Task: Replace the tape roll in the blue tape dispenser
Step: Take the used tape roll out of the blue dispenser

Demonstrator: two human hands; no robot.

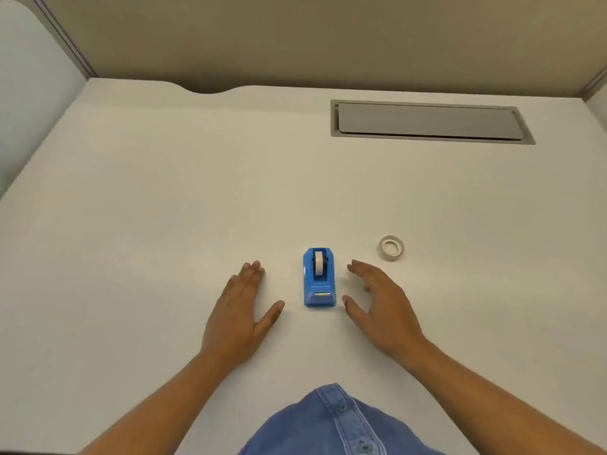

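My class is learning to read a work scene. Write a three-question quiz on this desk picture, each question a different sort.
1. True or false: the left hand is gripping the tape dispenser.
2. Where does the spare tape roll lie?
A. left of the dispenser
B. right of the dispenser, past the right hand
C. in the left hand
3. Fill in: the dispenser holds a ___ roll.

Key: 1 false, it lies open beside it; 2 B; 3 white.
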